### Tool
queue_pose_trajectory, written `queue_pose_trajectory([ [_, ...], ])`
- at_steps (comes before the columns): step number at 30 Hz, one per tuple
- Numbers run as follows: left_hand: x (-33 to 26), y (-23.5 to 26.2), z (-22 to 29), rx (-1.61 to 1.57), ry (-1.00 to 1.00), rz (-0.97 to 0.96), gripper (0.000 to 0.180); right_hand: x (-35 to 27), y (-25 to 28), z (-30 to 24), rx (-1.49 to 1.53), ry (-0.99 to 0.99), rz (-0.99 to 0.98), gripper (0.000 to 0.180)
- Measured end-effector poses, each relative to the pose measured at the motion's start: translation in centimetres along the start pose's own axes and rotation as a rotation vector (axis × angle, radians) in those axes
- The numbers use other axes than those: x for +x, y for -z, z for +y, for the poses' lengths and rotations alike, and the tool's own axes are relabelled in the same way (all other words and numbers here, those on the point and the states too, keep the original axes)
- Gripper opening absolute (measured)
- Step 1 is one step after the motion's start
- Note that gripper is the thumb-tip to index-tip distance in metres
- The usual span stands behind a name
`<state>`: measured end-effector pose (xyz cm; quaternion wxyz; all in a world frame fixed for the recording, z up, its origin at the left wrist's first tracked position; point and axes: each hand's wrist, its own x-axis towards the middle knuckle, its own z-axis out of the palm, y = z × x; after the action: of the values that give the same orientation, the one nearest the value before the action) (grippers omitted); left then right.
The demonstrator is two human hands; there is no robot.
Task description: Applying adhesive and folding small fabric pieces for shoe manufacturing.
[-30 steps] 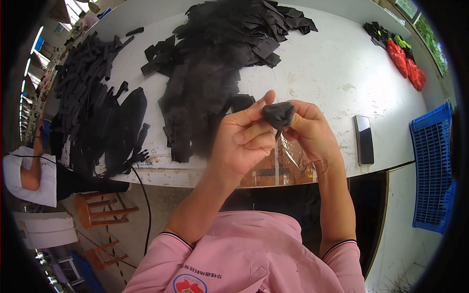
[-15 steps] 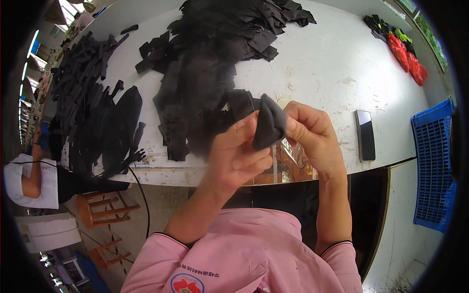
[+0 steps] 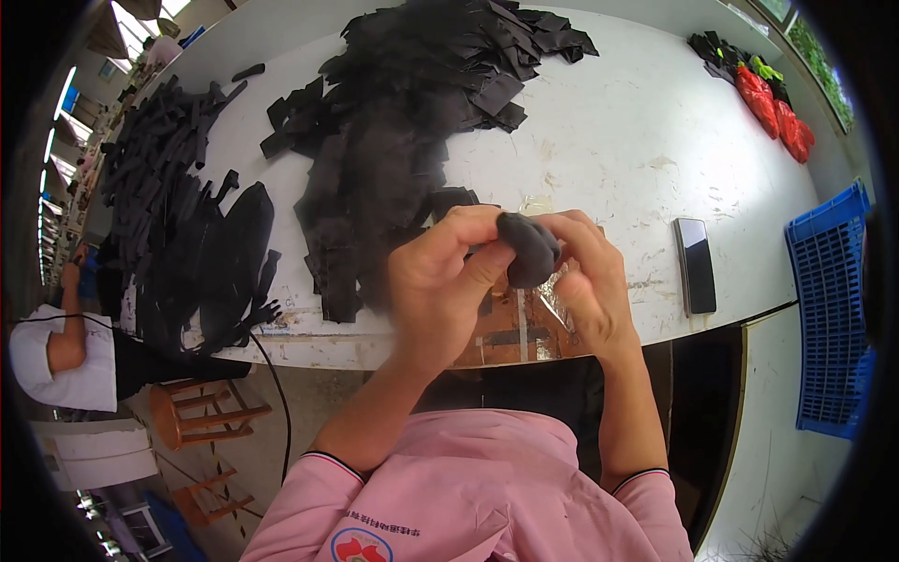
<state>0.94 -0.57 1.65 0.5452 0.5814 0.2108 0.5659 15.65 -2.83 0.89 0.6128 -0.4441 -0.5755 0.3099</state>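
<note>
- While the left hand point(image 3: 440, 281) has thumb and forefinger pinched on a small black piece point(image 3: 531, 262) of what looks like cloth, what's the right hand point(image 3: 596, 295) up to?

- Forefinger's curled against the piece, thumb lifted away from it. Can't tell if the other fingers grip anything, they're mostly hidden. Piece is up between both hands, roughly over the brown patch point(image 3: 494, 318) by the near edge of the white table point(image 3: 618, 122).

- Which step is that, you reckon?

- Best guess: turning or shaping the piece by hand. Next move probably calls for a steady left pinch and the right thumb closing in, it looks pretty soft.

- Any labels or writing?

- Pink shirt point(image 3: 506, 468) has a line of dark printing plus a round red-and-blue logo point(image 3: 361, 546), cut off at the bottom. Not copying it out, lol. Further out, nothing I can read on the phone point(image 3: 695, 267), the black heap point(image 3: 393, 178), the blue crate point(image 3: 829, 309) or the red bags point(image 3: 757, 98).
</note>
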Motion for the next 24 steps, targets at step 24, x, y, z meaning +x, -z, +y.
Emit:
queue_pose_trajectory([
  [24, 1.8, -1.0, 1.0, 0.481, 0.171, -0.284, 0.022, -2.0, 0.7, 2.6, -0.368, -0.050, -0.366, 0.017],
])
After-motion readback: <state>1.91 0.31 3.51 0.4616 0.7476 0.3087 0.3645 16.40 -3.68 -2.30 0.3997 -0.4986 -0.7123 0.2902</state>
